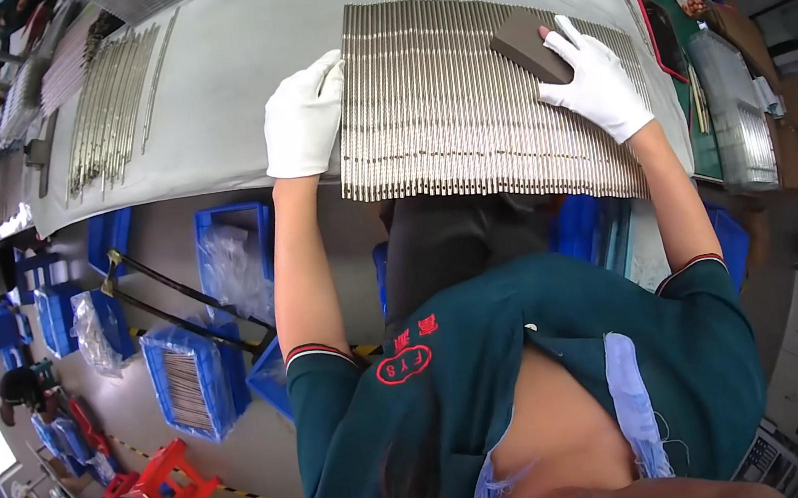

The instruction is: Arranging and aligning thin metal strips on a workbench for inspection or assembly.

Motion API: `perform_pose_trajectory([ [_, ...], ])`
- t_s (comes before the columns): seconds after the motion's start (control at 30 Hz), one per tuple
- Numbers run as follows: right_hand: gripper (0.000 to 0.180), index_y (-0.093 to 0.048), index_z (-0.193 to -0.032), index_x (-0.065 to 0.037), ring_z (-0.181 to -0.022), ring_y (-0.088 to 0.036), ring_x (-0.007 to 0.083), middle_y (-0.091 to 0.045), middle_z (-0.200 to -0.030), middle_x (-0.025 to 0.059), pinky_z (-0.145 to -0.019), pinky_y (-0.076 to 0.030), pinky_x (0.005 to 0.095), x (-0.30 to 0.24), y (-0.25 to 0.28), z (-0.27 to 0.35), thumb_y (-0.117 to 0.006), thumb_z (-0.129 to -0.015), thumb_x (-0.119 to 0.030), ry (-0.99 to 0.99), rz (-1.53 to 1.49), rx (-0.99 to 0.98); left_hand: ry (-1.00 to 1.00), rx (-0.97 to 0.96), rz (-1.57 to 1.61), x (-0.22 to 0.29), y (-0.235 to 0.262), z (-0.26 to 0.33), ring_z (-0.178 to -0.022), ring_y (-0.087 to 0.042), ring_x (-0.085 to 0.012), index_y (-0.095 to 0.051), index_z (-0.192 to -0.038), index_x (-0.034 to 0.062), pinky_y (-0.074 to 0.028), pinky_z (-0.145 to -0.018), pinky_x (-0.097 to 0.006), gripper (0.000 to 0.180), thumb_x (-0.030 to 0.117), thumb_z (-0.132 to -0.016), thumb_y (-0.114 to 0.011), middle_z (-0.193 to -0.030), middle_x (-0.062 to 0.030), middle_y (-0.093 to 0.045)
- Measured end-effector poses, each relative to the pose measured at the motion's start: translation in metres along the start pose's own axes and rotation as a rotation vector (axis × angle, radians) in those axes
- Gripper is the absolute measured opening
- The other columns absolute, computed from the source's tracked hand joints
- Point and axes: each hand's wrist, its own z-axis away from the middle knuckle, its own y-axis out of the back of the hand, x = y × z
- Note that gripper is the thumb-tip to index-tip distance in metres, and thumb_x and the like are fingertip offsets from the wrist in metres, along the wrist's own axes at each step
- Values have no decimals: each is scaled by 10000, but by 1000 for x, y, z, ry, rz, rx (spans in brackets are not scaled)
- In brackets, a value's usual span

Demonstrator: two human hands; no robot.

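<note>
A wide sheet of thin metal rods [460, 100], laid side by side, covers the table in front of me. My left hand [302, 121], in a white glove, rests at the left edge of these rods, its fingers stretched along that side and gripping nothing. Over the right part of the rods, my right hand [594, 82] is closed on a brown-grey rectangular block [529, 45], which lies tilted on top of them. This hand's white glove leaves one fingertip bare, and the thumb sits at the block's near end.
Loose rods [114, 110] lie in a bunch on the pale table covering [224, 70] to the left. A red-edged phone-like device [663, 38] and clear plastic trays [742, 133] are at the right. Blue crates [189, 377] and a red stool [173, 485] stand on the floor.
</note>
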Motion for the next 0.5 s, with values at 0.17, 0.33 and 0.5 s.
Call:
perform_pose_trajectory([
  [0.17, 621, -543, -1281, -32, -1175, -556, 310, -566, -1290, 165, -1001, -435, 352, 13, 4, 2, -721, -773, -342, -99, -382, 181, -53, -21, 126, -6, 6, 12, -988, -637, -267, -685, -1071, 84, -491, -866, -343, 276, 278, -898, -594, -1044, -111, -684],
  [0.33, 605, -484, -1361, -69, -1160, -563, 232, -565, -1305, 141, -961, -440, 325, 96, 2, 19, -694, -847, -309, -447, -536, 490, -405, -264, -120, 17, 30, 48, -1087, -539, -338, -642, -1094, 33, -413, -959, -432, 551, 445, -738, -724, -1155, -166, -607],
  [0.5, 602, -496, -1357, -86, -1137, -580, 270, -577, -1283, 167, -932, -443, 332, 141, -10, 24, -657, -867, -397, -628, -465, 639, -524, -215, -249, 25, 27, 68, -1110, -480, -402, -622, -1172, 45, -339, -993, -527, 782, 651, -677, -648, -1186, -178, -566],
])
